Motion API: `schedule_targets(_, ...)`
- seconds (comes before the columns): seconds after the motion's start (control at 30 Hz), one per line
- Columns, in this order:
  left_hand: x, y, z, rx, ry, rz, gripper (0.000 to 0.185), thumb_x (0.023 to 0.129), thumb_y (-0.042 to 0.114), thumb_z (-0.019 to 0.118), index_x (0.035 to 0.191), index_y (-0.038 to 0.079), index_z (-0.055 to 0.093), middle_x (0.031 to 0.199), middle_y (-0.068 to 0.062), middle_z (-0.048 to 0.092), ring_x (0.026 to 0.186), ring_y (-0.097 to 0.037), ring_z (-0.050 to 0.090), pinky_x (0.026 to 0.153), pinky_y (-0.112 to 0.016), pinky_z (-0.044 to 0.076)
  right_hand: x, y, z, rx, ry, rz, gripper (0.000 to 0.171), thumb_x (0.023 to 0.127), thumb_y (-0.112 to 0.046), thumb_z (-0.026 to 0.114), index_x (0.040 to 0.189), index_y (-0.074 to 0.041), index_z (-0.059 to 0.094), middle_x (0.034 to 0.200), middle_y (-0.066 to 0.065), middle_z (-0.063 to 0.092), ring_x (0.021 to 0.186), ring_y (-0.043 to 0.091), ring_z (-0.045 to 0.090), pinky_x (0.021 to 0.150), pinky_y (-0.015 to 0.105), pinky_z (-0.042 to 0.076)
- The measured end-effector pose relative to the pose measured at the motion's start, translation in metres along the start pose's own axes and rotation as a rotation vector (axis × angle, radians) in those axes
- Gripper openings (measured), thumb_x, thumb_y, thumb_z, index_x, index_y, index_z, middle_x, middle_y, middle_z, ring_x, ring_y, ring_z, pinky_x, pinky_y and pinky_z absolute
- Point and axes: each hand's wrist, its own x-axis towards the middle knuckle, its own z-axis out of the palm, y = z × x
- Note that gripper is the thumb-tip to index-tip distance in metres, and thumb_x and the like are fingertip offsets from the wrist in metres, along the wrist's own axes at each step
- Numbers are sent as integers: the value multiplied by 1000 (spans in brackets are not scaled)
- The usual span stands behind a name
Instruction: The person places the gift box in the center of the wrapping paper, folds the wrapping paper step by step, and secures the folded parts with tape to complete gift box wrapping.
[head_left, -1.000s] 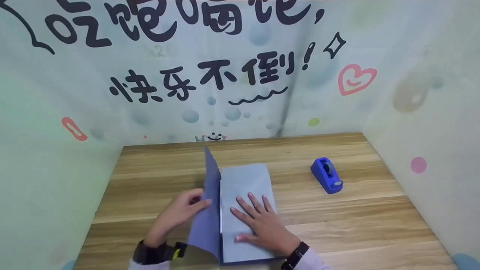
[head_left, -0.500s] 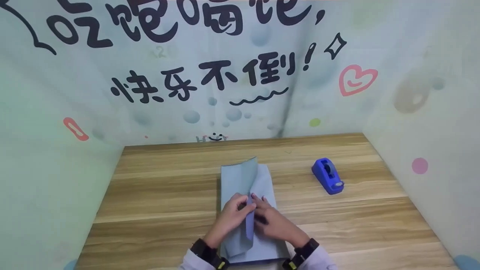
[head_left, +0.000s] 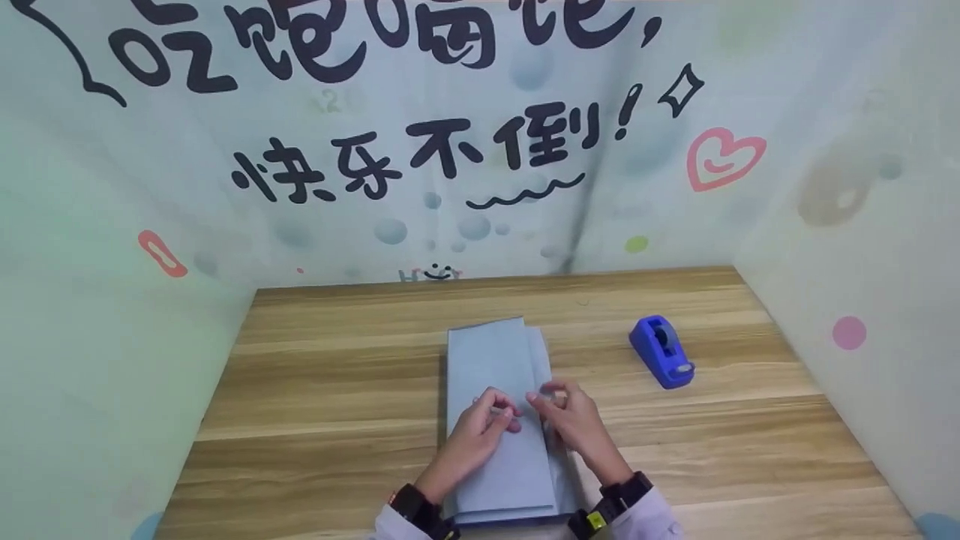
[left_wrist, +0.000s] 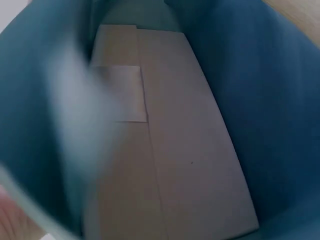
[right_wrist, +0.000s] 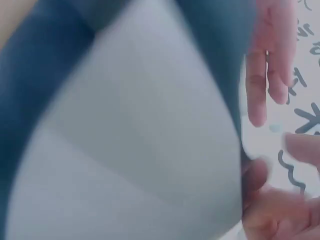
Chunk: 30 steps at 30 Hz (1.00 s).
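A folded sheet of blue paper (head_left: 499,420) lies flat on the wooden desk (head_left: 322,390), in the middle and close to the near edge, with its long side pointing away from the person. The top flap covers most of the sheet, and a narrow strip of the lower layer shows along the right side. The left hand (head_left: 480,435) rests on top of the paper, its fingers bent and the fingertips pressing on the flap near the middle. The right hand (head_left: 574,420) is just beside it at the right edge of the flap; its fingers are curled and seem to pinch the edge of the paper, though the exact grip is not clear. The two hands are almost touching. In both wrist views the paper fills nearly all the picture and is blurred. A blue tape dispenser (head_left: 661,351) stands on the desk to the right, well apart from the paper. Behind the desk there is a wall (head_left: 450,150) with large black writing and a pink heart.
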Motion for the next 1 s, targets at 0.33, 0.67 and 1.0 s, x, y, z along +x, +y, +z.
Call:
schedule_targets(0.33, 4, -37, -3, 26, 136, 150, 14, 90, 5, 51, 103, 1, 55, 103, -15, 61, 103, -26, 56, 104, -43, 32, 8, 9, -4, -257, -86, -57, 27, 81, -26, 65, 64, -5, 62, 40, -7, 41, 35, 4, 38, 35, 17, 30)
schedule_targets(0.67, -6, -70, -36, -78, 254, -344, 74, 86, 39, 58, 139, 2, 23, 138, -28, 31, 127, -42, 34, 102, -52, 33, 11, 22, -13, -156, -141, -58, 31, 82, -28, 64, 68, -1, 59, 41, -6, 42, 34, 5, 34, 35, 18, 28)
schedule_targets(1.0, 8, -93, -39, -720, -25, -508, 74, 85, 41, 58, 137, 4, 21, 124, -14, 51, 107, -24, 56, 93, -43, 44, 0, 12, -24, -49, -188, -35, 32, 85, -21, 61, 74, 9, 56, 43, -5, 43, 33, 3, 34, 34, 19, 29)
